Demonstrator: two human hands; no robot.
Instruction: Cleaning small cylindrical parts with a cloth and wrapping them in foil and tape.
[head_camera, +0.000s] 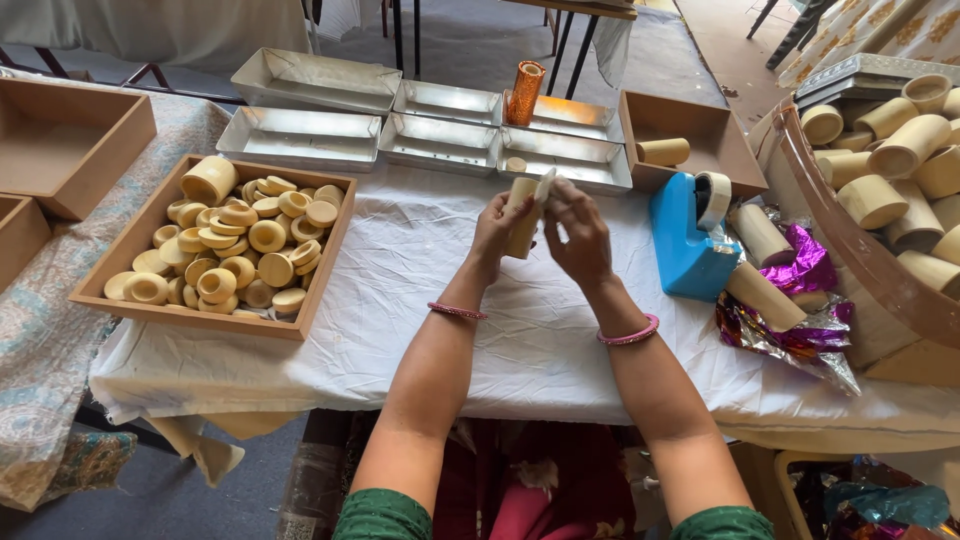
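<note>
Left hand: the left hand (497, 232) is raised over the white cloth (420, 290) of the table, fingers curled around a pale wooden tube (522, 225); it grips the tube's lower half from the left side
Right hand: the right hand (578, 235) is just beside the left, fingertips pinched on a small pale strip (545, 185) at the top of the tube; whether the strip is tape or paper cannot be told
Tube: held upright, slightly tilted, between both hands, above the middle of the table and in front of the metal trays (440, 135)
Left of the hands: a wooden tray (120, 295) filled with round pale wooden caps (245, 250); well apart from the hands
Right of the hands: a blue tape dispenser (685, 245) stands near the right hand; beside it lie shiny purple foil sheets (800, 270) and more tubes
Far right: a brown tub (850, 245) heaped with pale tubes
Behind: an orange wrapped tube (525, 92) stands upright among the metal trays
</note>
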